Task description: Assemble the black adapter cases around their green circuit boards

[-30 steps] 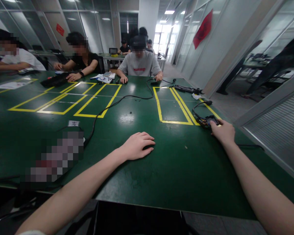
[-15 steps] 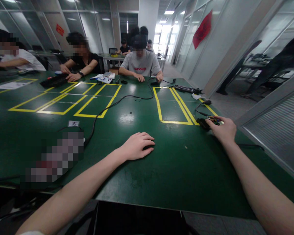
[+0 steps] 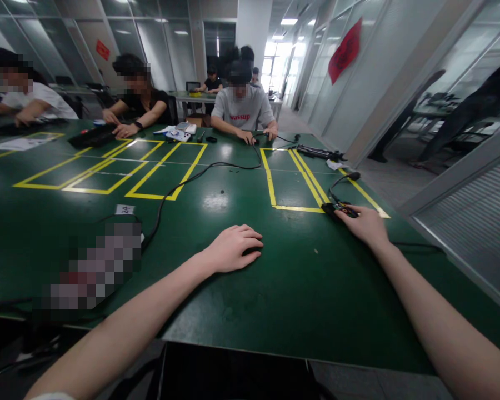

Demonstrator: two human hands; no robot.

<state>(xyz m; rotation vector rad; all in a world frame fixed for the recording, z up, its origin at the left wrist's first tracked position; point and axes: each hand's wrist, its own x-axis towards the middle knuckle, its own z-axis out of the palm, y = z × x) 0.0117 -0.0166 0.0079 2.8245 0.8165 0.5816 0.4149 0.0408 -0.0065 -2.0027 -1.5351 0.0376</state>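
The black gadget (image 3: 328, 209) is near the right edge of the surface (image 3: 295, 300), by the near ends of yellow tape (image 3: 300, 209). The right hand (image 3: 369, 222) pinches its right end, so most of it sticks out to the left of those fingers. Its long side seems to run mostly left to right. The left hand (image 3: 235, 248) is farther away, palm down, fingers a little spread and pointing right.

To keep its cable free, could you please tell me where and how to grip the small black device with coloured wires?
I would pinch the small black device by its right end, coming from the near right with the right hand: it looks low, and its cable loops off the far side.
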